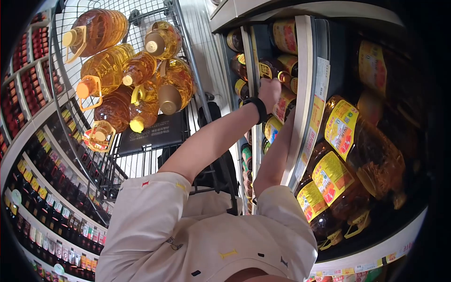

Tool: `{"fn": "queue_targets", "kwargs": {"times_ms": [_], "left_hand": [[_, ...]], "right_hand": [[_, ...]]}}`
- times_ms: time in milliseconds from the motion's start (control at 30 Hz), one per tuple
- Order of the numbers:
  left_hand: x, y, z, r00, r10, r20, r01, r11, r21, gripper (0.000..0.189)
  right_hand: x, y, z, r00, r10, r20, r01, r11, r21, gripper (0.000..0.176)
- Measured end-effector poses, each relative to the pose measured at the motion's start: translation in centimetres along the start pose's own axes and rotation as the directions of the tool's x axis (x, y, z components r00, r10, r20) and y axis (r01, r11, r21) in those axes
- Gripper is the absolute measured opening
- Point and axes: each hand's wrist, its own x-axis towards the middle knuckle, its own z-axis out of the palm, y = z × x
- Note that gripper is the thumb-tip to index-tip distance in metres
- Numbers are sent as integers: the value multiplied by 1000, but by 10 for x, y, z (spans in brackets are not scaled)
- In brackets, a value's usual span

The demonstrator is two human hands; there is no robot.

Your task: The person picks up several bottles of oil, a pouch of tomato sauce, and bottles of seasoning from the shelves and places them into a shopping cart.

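My left hand (270, 91), with a black band on its wrist, reaches into the shelf bay and is closed at the neck of a dark bottle (266, 69) with a yellow label. The bottle lies on its side in this view, its red and yellow cap beside my fingers. My right forearm (277, 150) reaches into the same bay, close to a bottle with a red and pink label (283, 104). The pale shelf edge (300, 108) and shadow hide my right hand's fingers, so what they touch cannot be seen.
A wire shopping cart (188, 44) at the upper left holds several large bottles of golden oil (105, 66) and a black box (152, 136). Large labelled oil bottles (340, 129) fill the shelf at the right. Curved shelves (51, 164) with many small bottles line the left.
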Motion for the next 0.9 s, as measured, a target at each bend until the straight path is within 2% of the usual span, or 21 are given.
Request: {"fn": "queue_targets", "kwargs": {"times_ms": [67,133,200,233,267,333,367,400,433,467,500,533,567,633,667,733,767,800,833,867,900], "left_hand": [[9,-7,-3,986,-162,-43,152,973,-173,43],[5,-5,-7,984,-172,-53,162,976,-146,46],[-13,9,-12,955,-288,75,298,932,-205,52],[1,-3,-14,951,-283,126,299,945,-133,56],[5,-2,-13,952,-280,127,297,945,-135,56],[5,0,-13,912,-383,147,404,900,-163,58],[2,3,-14,914,-357,195,387,910,-148,60],[-1,5,-15,912,-358,200,390,909,-147,60],[-8,11,-17,898,-336,285,389,908,-155,61],[-13,16,-18,878,-309,366,388,907,-164,62],[-20,21,-19,871,-309,382,390,908,-154,62],[-15,14,-21,870,-308,385,390,908,-154,62],[-7,7,-22,875,-299,381,386,906,-174,62],[-2,4,-26,880,-258,398,369,900,-233,63],[11,-5,-20,891,-106,441,319,837,-444,65],[32,-23,-18,879,-196,434,411,775,-481,72],[31,-20,-20,874,-224,431,438,746,-501,78],[31,-17,-20,874,-223,431,437,750,-497,78],[11,2,-23,857,-214,469,453,745,-489,80],[-3,10,-25,837,-208,506,473,740,-479,82],[-3,9,-24,874,-133,468,379,788,-485,84]], "right_hand": [[-10,-3,-3,991,-126,51,135,951,-280,33],[-21,-4,-4,967,-216,135,254,843,-474,32],[-29,-3,-2,935,-276,223,355,735,-577,32],[-33,-2,-1,919,-292,266,394,686,-611,32],[-37,-2,0,901,-307,306,434,641,-634,32],[-44,0,4,868,-320,380,497,563,-660,31],[-48,-1,5,855,-315,413,519,534,-668,31],[-51,-4,6,868,-281,409,494,570,-656,31],[-56,-7,9,873,-263,411,481,598,-641,31],[-61,-15,20,920,-197,340,360,769,-529,30],[-59,-24,17,908,-23,419,334,643,-689,31],[-61,-24,17,908,-25,419,336,641,-690,31],[-64,-23,20,842,-169,512,510,558,-654,31],[-71,-33,36,607,-382,697,793,344,-502,33],[-70,-35,39,461,-424,780,887,226,-402,30],[-74,-39,48,418,-453,788,908,229,-350,27],[-75,-45,55,423,-450,787,905,253,-342,18],[-79,-49,61,424,-454,783,905,253,-343,18],[-87,-57,71,670,-344,658,730,463,-502,14],[-93,-69,82,785,-240,571,604,499,-621,17],[-99,-81,93,875,-128,466,461,511,-725,26]]}}
